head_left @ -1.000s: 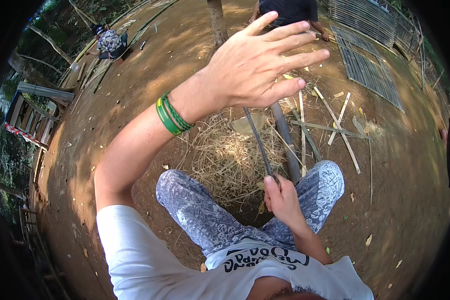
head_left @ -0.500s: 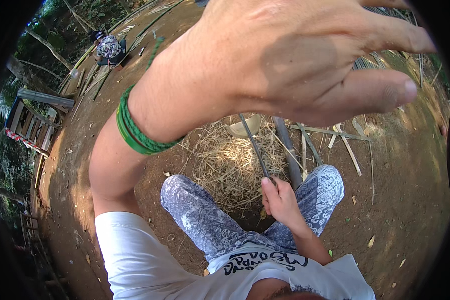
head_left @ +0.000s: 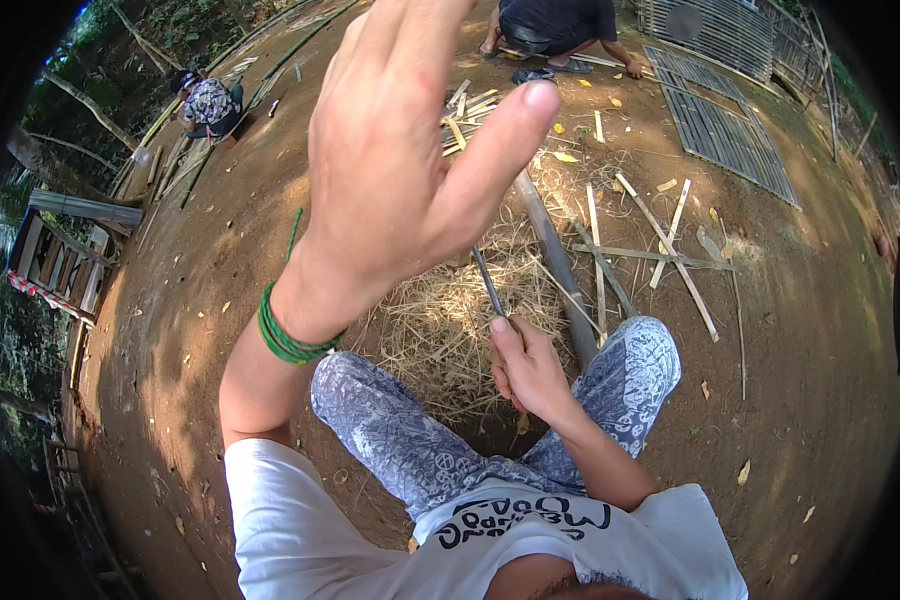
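My left hand (head_left: 390,170) is raised close to the camera, fingers stretched upward and thumb apart, with nothing in it. Green cords (head_left: 290,345) circle its wrist. Between my knees, my right hand (head_left: 530,370) is closed around the handle of a knife (head_left: 488,282) with a dark, narrow blade. The blade points forward over a heap of straw-like shavings (head_left: 440,340); my left hand hides its far end. A dark pole (head_left: 555,250), like bamboo, lies just right of the blade.
Pale split strips (head_left: 670,250) lie crossed to the right, and more strips (head_left: 465,115) are piled ahead. A slatted bamboo panel (head_left: 735,145) rests at the far right. One person (head_left: 555,25) crouches ahead; another (head_left: 210,105) sits far left near long poles. A wooden structure (head_left: 60,255) stands left.
My left hand has swung left and turned upright, uncovering the pile of strips, the panel and the crouching person. My right hand has shifted slightly left and up with the knife.
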The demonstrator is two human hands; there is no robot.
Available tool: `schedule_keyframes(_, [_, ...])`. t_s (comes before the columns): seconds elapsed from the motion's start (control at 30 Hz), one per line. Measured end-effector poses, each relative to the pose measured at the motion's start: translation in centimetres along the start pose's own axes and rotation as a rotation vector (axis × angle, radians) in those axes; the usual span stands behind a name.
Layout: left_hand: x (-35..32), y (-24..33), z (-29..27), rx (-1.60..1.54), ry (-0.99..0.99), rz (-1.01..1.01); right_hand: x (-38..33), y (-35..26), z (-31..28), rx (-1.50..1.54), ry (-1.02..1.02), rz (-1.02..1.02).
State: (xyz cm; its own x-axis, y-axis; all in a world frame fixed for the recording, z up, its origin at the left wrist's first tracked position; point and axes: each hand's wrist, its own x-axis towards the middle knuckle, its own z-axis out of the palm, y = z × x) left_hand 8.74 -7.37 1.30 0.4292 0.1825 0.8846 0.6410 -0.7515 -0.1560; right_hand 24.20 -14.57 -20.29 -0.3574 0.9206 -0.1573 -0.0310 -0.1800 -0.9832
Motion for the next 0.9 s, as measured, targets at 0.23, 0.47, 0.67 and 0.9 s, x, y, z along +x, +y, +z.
schedule_keyframes(0.23, [-20.2, 9.5, 1.5, -0.227, -0.297, -1.023, 3.8, 0.6, 5.9, 0.274, -0.036, -0.344])
schedule_keyframes(0.47, [-22.2, 7.7, 0.1, -0.166, -0.136, -1.438, 15.0, 10.4, -3.6, -0.161, -0.01, -0.14])
schedule_keyframes(0.67, [-23.9, 3.4, -2.7, -0.095, -0.24, -1.414, 17.1, 34.2, -17.0, -1.172, 0.425, 0.634])
schedule_keyframes(0.9, [-23.0, 3.3, -3.2, -0.07, -0.26, -1.421, 18.5, 36.0, -19.4, -1.264, 0.421, 0.637])
